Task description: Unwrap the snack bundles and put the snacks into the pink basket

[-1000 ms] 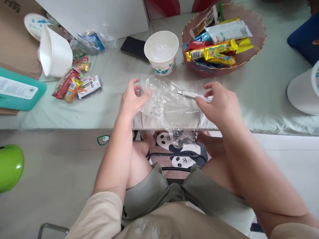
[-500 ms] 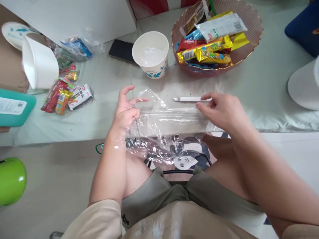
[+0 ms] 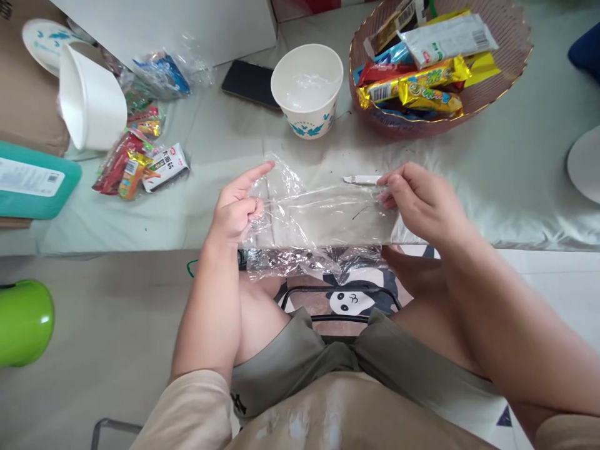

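A clear plastic bag (image 3: 319, 225) is stretched flat between my two hands over the table's front edge. My left hand (image 3: 237, 209) pinches the bag's left end, index finger pointing out. My right hand (image 3: 422, 203) is closed on the bag's right end. A small white utility knife (image 3: 360, 180) lies on the table just behind the bag, touching my right fingertips. A white paper bowl (image 3: 308, 87) stands behind the bag.
A pink basket (image 3: 497, 81) of wrapped snacks sits at the back right. A black phone (image 3: 247, 82), a tipped white bowl (image 3: 89, 100), loose snack packets (image 3: 140, 162) and a teal box (image 3: 32, 181) lie to the left. A green object (image 3: 23, 322) is on the floor.
Both hands have closed on the ends of the plastic bag and pulled it taut and flat. My right hand moved off the knife onto the bag.
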Demonstrator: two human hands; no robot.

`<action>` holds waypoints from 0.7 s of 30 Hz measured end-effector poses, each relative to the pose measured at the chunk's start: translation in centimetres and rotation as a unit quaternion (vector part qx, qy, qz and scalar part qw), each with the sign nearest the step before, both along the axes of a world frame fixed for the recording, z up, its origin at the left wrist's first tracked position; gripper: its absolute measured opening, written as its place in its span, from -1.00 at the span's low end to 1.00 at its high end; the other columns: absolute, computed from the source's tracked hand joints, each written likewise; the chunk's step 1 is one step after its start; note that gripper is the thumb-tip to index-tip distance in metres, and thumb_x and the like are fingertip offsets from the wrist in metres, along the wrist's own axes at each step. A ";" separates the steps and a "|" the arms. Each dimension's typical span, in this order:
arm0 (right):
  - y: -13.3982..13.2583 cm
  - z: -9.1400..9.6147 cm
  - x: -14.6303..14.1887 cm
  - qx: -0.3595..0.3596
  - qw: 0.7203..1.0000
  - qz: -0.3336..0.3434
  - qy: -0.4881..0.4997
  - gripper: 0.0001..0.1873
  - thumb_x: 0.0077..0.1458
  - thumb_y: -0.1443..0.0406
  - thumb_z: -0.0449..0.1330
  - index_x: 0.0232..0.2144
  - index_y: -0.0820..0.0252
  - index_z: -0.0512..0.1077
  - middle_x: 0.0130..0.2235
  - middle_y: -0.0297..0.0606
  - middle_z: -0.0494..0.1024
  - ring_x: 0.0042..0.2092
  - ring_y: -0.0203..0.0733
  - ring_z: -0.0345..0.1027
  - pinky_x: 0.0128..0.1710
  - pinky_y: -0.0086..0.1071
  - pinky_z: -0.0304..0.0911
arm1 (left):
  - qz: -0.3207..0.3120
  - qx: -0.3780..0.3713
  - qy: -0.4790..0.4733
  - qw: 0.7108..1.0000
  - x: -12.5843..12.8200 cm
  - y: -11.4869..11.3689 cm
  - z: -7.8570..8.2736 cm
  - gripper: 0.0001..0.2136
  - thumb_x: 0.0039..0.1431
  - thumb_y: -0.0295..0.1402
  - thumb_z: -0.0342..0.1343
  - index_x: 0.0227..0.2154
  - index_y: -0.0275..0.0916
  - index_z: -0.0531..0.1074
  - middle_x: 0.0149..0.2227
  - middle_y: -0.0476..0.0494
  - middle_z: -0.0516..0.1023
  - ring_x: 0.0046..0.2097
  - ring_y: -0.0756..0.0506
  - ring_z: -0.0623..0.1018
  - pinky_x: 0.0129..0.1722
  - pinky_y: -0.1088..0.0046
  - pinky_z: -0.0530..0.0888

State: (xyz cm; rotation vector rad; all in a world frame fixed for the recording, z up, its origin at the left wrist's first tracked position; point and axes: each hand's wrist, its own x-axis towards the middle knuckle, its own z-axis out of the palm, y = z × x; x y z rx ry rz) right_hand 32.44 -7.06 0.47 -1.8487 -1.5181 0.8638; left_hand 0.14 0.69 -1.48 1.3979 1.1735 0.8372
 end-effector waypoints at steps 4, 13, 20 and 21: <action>-0.1 0.5 -1.0 -0.043 0.991 -0.039 0.119 -0.67 0.17 0.11 0.27 -0.08 0.07 0.36 0.01 -0.11 0.63 -0.39 -0.22 0.45 -0.36 -0.23 0.36 | 0.002 0.005 -0.037 0.999 -0.2 0.1 -0.4 -0.25 -0.28 -0.46 0.10 0.13 0.04 0.54 0.41 -0.09 0.35 -0.48 0.06 0.44 -0.57 0.42 0.25; -0.5 1.8 -1.4 -0.250 0.916 0.250 0.188 -0.41 -0.02 -0.02 0.35 -0.01 0.17 0.48 -0.33 -0.24 0.64 -0.37 -0.16 0.42 -0.40 -0.25 0.30 | -0.053 -0.025 -0.180 0.982 -1.4 0.5 0.4 -0.21 -0.33 -0.53 0.10 0.12 0.07 0.54 0.40 0.00 0.39 -0.67 0.24 0.01 -0.70 0.42 -0.09; -0.1 1.2 -1.0 -0.128 0.954 0.144 0.231 -0.66 0.08 0.08 0.34 -0.49 0.11 0.31 -0.51 -0.41 0.34 -0.47 -0.36 0.15 -0.49 -0.36 0.05 | -0.032 -0.057 -0.158 0.985 -2.2 1.0 0.5 -0.24 -0.27 -0.50 0.16 0.15 0.02 0.47 0.46 -0.04 0.29 -0.61 0.19 0.08 -0.61 0.39 0.07; 0.0 1.0 -1.0 -0.113 0.954 0.117 0.251 -0.61 0.08 0.09 0.35 -0.51 0.10 0.25 -0.47 -0.37 0.39 -0.43 -0.34 0.24 -0.46 -0.36 0.12 | -0.040 -0.061 -0.158 0.985 -2.1 1.1 0.5 -0.22 -0.29 -0.51 0.16 0.16 0.04 0.47 0.47 -0.03 0.27 -0.61 0.19 0.07 -0.62 0.39 0.04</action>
